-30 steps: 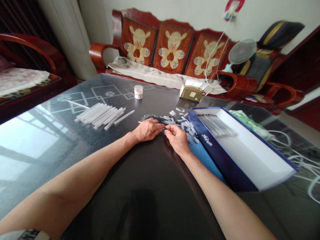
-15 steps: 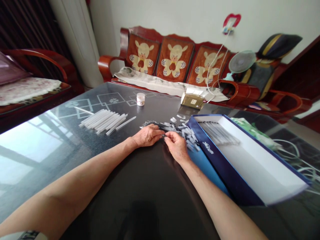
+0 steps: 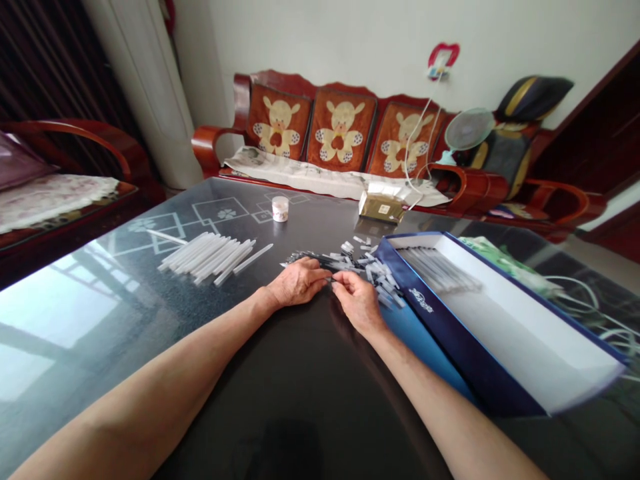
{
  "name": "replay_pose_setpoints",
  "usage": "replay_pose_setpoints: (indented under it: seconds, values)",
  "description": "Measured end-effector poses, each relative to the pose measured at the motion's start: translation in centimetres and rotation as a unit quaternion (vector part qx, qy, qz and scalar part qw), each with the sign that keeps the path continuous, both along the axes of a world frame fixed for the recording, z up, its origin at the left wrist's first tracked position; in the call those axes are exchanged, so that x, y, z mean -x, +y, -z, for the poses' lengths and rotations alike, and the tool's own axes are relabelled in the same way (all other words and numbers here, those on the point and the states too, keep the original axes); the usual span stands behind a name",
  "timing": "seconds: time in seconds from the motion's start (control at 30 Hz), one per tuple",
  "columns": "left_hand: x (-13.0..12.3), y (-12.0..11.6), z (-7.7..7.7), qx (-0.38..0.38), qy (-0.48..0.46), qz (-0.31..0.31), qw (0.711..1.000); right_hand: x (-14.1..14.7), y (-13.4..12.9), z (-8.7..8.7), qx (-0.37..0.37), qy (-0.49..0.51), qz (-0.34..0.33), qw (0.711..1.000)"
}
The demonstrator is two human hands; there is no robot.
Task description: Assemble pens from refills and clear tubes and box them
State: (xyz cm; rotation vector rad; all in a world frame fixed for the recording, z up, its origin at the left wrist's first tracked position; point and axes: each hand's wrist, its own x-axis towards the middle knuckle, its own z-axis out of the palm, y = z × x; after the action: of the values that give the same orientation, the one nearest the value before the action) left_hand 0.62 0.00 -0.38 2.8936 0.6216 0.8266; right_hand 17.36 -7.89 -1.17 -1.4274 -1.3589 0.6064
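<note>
My left hand (image 3: 301, 281) and my right hand (image 3: 357, 298) meet over the dark table, fingertips pinched together. A small dark piece shows between them; the fingers hide most of it, so its kind is unclear. Just behind my left hand lie thin dark pen refills (image 3: 299, 256). Past my right hand spreads a loose heap of translucent and dark pen caps (image 3: 383, 280). Whitish, translucent pen barrels (image 3: 207, 255) lie side by side on the left, with a single barrel (image 3: 253, 259) apart from the row.
To the right stands an open blue box (image 3: 500, 333), white inside, with a row of clear pens (image 3: 435, 267) at its far end. A small white tub (image 3: 280, 209) and a tissue box (image 3: 383, 205) stand farther back. Green packaging (image 3: 507, 263) and white cables (image 3: 575, 293) lie beyond the blue box.
The camera view has tilted up slightly, so the scene sits lower. Both hands keep nearly the same place and stay pinched together.
</note>
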Motion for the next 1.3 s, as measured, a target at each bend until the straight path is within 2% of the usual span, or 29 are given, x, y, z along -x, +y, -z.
replay_pose_setpoints:
  seconds: [0.43, 0.63, 0.87, 1.1, 1.3]
  values:
    - [-0.3, -0.1, 0.2, -0.003, 0.015, -0.004, 1.000, -0.5, 0.6, 0.6, 0.003, 0.006, 0.007, 1.000]
    - [-1.6, 1.0, -0.1, -0.013, 0.045, -0.017, 0.999, -1.5, 2.4, 0.6, 0.048, 0.015, -0.009, 0.999]
    - [-1.9, 1.4, 0.0, -0.030, 0.054, -0.054, 0.997, -1.9, 3.5, 0.8, -0.036, -0.075, -0.006, 0.996]
    - [-1.6, 1.4, 0.1, -0.034, 0.049, -0.035, 0.998, -1.7, 3.4, 0.7, -0.053, -0.082, -0.006, 0.995]
    - [-1.7, 1.6, 0.5, -0.025, -0.010, -0.013, 1.000, -1.5, 3.3, 0.5, -0.069, -0.077, -0.006, 0.995]
